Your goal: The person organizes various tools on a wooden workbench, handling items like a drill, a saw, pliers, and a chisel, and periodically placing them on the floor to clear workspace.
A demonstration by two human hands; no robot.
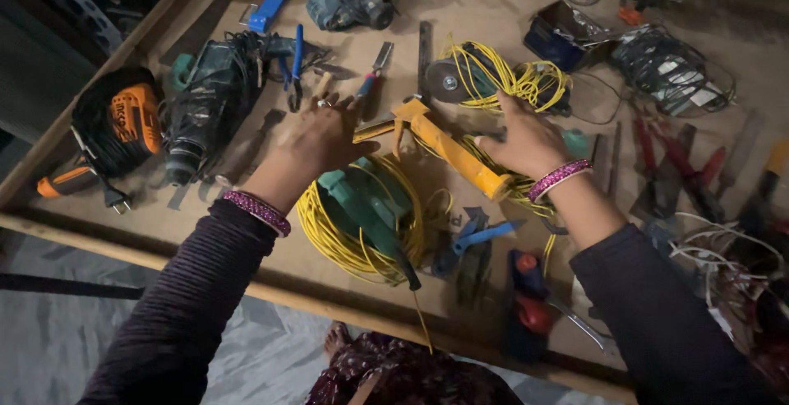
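The yellow caulking gun (pixel 448 148) is partly covered by both hands, so its rear end cannot be made out. The left hand (pixel 316 138) is laid on its handle end with fingers spread, not clenched; whether it is truly grasped cannot be told. The right hand (pixel 526 138) is held open above the yellow cable (pixel 509 80), one finger extended. The gun is laid over a green tool (pixel 370 203) wound in yellow cord. A cluttered wooden table (pixel 246 245) is seen, dimly lit, tools at the right edge cut off
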